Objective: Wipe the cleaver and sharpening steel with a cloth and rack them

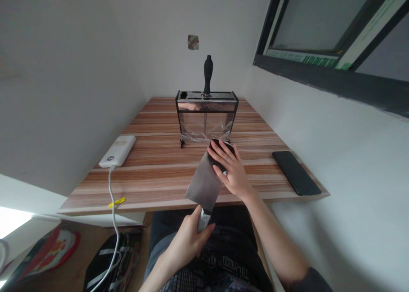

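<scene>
In my left hand (pixel 191 232) is the handle of a cleaver, its wide grey blade (pixel 204 182) slanting up and away over the front edge of the table. My right hand (pixel 230 166) grips a black rounded object (pixel 213 153) against the far right end of the blade. Its fingers lie across the top of that object and hide most of it, so I cannot make out its exact kind. Just beyond stands a black-framed knife holder (pixel 207 107) with clear plastic film round its lower part. A black handle (pixel 208 73) sticks up from its top.
The wood-grain table (pixel 153 156) runs between two walls. At its left lies a white power bank (pixel 118 150) with a white cable (pixel 114 224) hanging over the edge by yellow tape (pixel 116 202). A black phone (pixel 296 173) lies at the right. A dark window frame (pixel 319 79) juts in upper right.
</scene>
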The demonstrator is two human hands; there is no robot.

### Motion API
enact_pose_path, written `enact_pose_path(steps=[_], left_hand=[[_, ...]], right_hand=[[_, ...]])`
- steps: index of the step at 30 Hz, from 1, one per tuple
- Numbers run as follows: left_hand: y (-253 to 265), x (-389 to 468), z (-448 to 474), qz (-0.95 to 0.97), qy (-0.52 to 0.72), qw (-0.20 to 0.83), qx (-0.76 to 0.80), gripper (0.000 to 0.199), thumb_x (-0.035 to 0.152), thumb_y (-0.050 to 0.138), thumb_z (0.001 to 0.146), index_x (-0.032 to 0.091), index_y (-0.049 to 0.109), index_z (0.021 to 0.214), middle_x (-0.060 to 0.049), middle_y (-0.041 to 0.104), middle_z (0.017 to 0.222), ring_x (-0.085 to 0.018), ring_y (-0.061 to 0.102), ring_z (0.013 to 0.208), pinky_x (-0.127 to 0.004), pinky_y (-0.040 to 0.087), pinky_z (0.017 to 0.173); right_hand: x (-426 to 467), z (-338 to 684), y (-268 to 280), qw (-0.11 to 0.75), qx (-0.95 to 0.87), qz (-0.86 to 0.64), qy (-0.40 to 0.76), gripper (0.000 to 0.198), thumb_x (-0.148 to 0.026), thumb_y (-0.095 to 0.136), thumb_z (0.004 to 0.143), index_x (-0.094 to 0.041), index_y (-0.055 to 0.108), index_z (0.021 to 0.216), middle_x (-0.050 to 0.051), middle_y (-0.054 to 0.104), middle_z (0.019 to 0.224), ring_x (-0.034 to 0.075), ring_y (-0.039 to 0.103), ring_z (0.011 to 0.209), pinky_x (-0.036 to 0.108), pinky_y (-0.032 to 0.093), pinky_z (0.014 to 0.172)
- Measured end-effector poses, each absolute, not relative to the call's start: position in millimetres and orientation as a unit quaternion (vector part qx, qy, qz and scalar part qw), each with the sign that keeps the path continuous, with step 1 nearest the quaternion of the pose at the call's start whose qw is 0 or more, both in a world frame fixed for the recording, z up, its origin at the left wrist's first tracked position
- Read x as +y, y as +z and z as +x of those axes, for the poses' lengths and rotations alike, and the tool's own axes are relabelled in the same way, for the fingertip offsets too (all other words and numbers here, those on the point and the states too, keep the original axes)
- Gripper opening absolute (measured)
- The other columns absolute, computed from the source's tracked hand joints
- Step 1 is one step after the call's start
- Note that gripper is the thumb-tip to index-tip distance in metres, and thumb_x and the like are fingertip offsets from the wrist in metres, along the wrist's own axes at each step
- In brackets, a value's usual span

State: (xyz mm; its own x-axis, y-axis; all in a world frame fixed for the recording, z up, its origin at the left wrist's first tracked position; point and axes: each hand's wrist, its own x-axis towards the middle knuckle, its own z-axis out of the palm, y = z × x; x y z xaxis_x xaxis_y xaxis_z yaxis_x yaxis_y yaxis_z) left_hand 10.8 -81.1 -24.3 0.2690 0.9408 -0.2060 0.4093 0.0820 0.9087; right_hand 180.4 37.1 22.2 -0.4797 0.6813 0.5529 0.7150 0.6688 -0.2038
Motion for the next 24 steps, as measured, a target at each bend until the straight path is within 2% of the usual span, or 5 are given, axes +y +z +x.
enact_pose_path(steps=[6,13,16,18,24], left_hand=[[-23,-81,12,0.583,0.275,0.539,0.542,0.029,0.047,0.046,0.087,0.018,0.046,0.086,0.009,0.043,0.045,-0.007,0.038,0.033,-0.017,0.027,0.036],[-22,-73,0,0.586,0.322,0.484,0.564,0.033,0.05,0.041,0.088,0.019,0.043,0.078,0.008,0.044,0.045,-0.007,0.038,0.036,-0.018,0.028,0.039],[-21,-71,-6,0.59,0.335,0.469,0.565,0.031,0.048,0.04,0.089,0.018,0.046,0.08,0.009,0.043,0.045,-0.007,0.037,0.036,-0.018,0.028,0.041],[-22,-70,-10,0.588,0.346,0.458,0.569,0.03,0.046,0.04,0.09,0.018,0.047,0.08,0.009,0.043,0.045,-0.007,0.038,0.037,-0.018,0.029,0.042],[-20,-67,-23,0.604,0.377,0.375,0.593,0.026,0.042,0.041,0.09,0.018,0.049,0.085,0.008,0.044,0.05,-0.009,0.041,0.043,-0.019,0.03,0.047]], right_hand=[[42,184,25,0.396,-0.831,-0.379,0.092,0.044,-0.034,0.029,0.098,-0.028,0.035,0.141,0.0,0.035,0.148,0.019,0.022,0.14,0.05,0.008,0.116],[36,184,2,0.591,-0.596,-0.489,0.238,0.049,-0.045,0.026,0.096,-0.022,0.054,0.128,0.007,0.062,0.123,0.023,0.052,0.122,0.04,0.043,0.103],[30,176,-13,0.595,-0.496,-0.541,0.329,0.05,-0.051,0.032,0.092,-0.02,0.062,0.117,0.009,0.07,0.106,0.024,0.064,0.105,0.039,0.053,0.09],[27,168,-19,0.584,-0.5,-0.503,0.396,0.049,-0.052,0.032,0.093,-0.021,0.061,0.118,0.008,0.07,0.107,0.022,0.065,0.102,0.037,0.054,0.087],[29,154,-17,0.541,-0.599,-0.421,0.415,0.037,-0.044,0.038,0.093,-0.026,0.058,0.119,0.003,0.063,0.122,0.018,0.056,0.117,0.039,0.043,0.102]])
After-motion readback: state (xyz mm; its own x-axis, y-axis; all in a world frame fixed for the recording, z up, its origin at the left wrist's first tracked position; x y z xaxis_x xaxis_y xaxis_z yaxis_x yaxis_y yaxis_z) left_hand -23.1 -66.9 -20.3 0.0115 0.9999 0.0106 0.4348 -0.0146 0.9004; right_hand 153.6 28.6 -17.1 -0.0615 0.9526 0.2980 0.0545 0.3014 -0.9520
